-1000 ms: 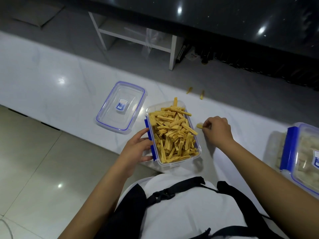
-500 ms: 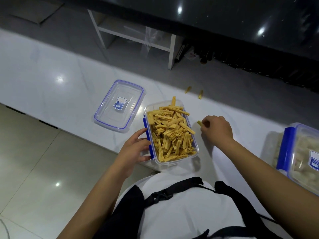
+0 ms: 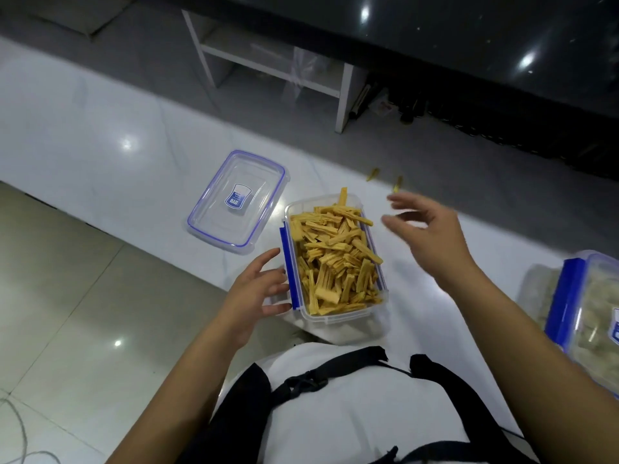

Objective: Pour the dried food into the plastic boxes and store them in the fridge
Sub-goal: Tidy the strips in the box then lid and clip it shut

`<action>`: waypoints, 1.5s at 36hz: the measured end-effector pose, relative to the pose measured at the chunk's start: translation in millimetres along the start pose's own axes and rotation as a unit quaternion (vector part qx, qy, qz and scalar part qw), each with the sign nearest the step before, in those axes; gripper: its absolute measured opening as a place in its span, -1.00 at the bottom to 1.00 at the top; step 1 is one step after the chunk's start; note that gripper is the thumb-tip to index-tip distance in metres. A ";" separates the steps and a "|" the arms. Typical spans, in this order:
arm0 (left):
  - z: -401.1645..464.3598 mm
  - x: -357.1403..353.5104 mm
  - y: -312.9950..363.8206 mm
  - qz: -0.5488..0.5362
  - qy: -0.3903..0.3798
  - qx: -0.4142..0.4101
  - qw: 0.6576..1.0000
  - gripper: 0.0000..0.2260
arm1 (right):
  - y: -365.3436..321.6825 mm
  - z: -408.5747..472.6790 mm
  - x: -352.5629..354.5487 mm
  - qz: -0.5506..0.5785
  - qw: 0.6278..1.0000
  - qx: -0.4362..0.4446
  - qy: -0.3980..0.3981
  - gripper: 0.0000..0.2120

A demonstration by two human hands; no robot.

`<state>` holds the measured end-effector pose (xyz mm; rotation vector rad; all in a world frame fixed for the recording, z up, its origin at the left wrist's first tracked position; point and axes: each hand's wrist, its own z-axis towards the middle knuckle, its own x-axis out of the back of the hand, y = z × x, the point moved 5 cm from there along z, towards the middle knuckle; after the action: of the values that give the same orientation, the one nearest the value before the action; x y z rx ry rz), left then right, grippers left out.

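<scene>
Lifted off the white counter (image 3: 100, 135) since a moment ago, the right hand (image 3: 432, 236) now hovers with fingers spread, just right of the open plastic box (image 3: 335, 316) heaped with dried yellow sticks (image 3: 331, 259). Left hand (image 3: 258, 293) rests with loose fingers touching the box's blue clip side; its lid (image 3: 236, 200) lies just left-behind, and two stray sticks (image 3: 385, 179) lie behind the box.

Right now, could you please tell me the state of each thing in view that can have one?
open box: lid off, heaped with dried yellow strips.
loose lid: lying flat on the white ledge, left of the box.
second box: lid on, filled, at the right edge.
stray strips: two, spilled on the ledge beyond the box.
left hand: fingers against the box's blue clip.
right hand: open, raised, holding nothing.
</scene>
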<state>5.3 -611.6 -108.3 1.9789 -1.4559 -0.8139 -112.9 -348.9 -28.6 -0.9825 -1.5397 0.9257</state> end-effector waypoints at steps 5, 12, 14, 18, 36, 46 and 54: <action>-3.7 -0.7 -3.6 0.010 0.003 0.005 1.000 -0.57 | 53.1 72.0 10.5 -0.094 0.987 -0.121 0.052 -0.39; -7.8 1.9 -4.2 0.017 0.018 0.000 1.000 -0.57 | 56.4 134.5 -20.9 -0.249 0.959 -0.138 0.003 -0.34; -9.2 3.9 -4.3 0.027 0.029 -0.003 0.999 -0.58 | 50.4 144.8 -34.0 -0.306 0.944 -0.123 -0.022 -0.40; -12.2 6.9 -4.6 0.053 0.049 -0.012 0.997 -0.56 | 46.2 148.7 -51.0 -0.394 0.915 -0.075 -0.054 -0.55; 11.2 16.9 -23.6 0.635 0.084 -0.117 0.759 -0.30 | 83.9 53.4 9.5 -0.393 0.919 0.022 -0.024 -0.85; 16.1 19.1 -28.2 0.630 0.069 -0.132 0.763 -0.29 | 84.0 -1.2 16.1 -0.332 0.942 -0.049 -0.001 -0.90; 4.7 44.2 7.3 0.479 0.176 -0.214 0.833 -0.57 | -0.9 -40.9 2.5 -0.105 0.992 0.075 0.006 -0.83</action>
<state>7.4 -656.3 -112.7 0.8004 -1.5837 -0.2459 -73.0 -344.1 -20.3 -0.7035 -1.5078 0.8698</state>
